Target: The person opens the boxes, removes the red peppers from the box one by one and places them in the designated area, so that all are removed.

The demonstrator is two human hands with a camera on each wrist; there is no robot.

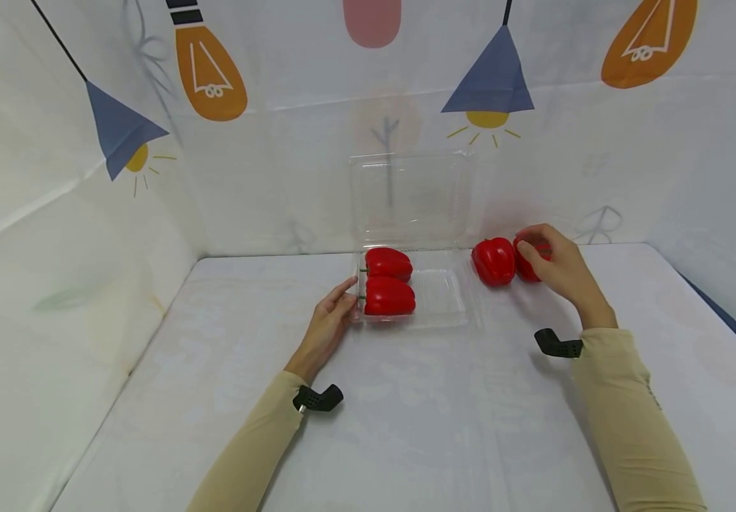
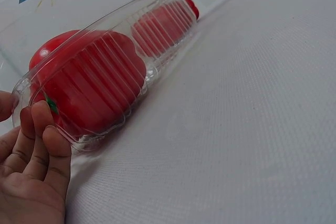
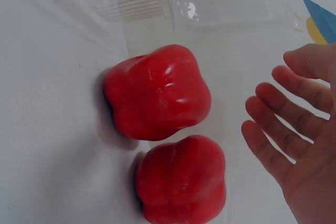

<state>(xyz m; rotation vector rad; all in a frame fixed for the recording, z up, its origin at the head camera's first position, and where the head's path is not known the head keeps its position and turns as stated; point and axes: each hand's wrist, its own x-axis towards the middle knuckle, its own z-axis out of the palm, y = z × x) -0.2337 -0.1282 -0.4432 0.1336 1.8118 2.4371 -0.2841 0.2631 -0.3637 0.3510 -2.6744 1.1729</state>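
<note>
A clear plastic clamshell container [image 1: 441, 295] lies on the table with its lid [image 1: 412, 199] raised behind it. Two red bell peppers, a rear one [image 1: 389, 264] and a front one [image 1: 390, 296], are side by side in its left half. My left hand [image 1: 331, 313] pinches the container's left edge between thumb and fingers, close to a green stem [image 2: 51, 103]. To the right of the container sit two more red bell peppers, one [image 3: 160, 93] beside the other [image 3: 184, 182]. My right hand [image 3: 299, 119] hovers over the outer one, fingers spread and apart from it.
White cloth covers the table [image 1: 406, 419]. Directly behind the container hangs a white curtain [image 1: 265, 178] printed with lamps and bulbs, and another stretch of cloth [image 1: 54, 284] closes off the left side. Both wrists wear black camera mounts [image 1: 558, 344].
</note>
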